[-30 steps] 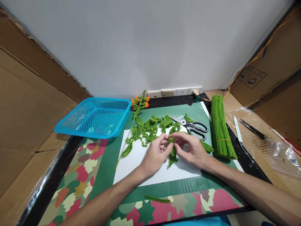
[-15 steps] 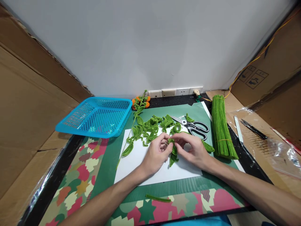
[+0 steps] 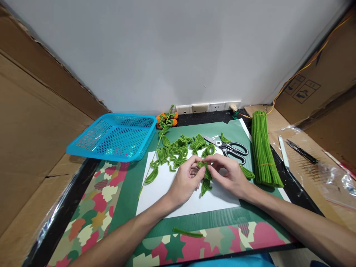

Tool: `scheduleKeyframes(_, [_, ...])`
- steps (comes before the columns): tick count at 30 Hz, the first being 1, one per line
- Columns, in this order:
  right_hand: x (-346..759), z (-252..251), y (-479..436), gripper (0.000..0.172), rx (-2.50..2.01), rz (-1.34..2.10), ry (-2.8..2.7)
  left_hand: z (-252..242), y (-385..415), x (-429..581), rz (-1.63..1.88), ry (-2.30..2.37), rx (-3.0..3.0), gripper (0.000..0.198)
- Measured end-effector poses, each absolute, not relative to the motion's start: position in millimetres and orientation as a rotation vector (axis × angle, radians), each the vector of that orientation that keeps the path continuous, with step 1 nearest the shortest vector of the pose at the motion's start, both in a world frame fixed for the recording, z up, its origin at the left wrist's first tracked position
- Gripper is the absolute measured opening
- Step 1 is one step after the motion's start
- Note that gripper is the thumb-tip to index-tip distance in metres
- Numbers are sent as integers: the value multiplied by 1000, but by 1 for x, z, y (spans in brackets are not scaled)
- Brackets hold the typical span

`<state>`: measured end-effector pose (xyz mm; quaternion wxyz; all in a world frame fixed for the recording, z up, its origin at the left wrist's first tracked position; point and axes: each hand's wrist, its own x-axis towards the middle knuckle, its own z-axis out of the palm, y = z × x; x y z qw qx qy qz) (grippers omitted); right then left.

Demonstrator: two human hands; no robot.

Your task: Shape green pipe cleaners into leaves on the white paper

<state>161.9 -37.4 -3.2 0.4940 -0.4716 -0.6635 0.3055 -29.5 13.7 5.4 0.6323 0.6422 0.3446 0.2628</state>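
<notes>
Over the white paper, my left hand and my right hand meet at their fingertips around a small green fuzzy leaf piece. Both hands are closed on it, and part of it is hidden by the fingers. More leaf shape hangs below the fingers, toward the paper. Beyond my hands lies a cluster of curled green fuzzy pieces. A long green stem with leaves slants along the left of the paper.
Scissors lie behind my right hand, beside a thick bundle of green stems. A blue basket is back left, with orange flowers nearby. One short green strip lies in front. Knives rest at right.
The green piece between my fingertips has turned slightly and shows more of its leaf surface. Both hands stay nearly in place; the whole view has shifted a little.
</notes>
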Motion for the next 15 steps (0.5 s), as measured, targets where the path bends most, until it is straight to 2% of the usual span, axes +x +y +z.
scheduleKeyframes(15, [163,-3,-38,20,-1107,703,-1643,5,14,-29,593,800,1468,24])
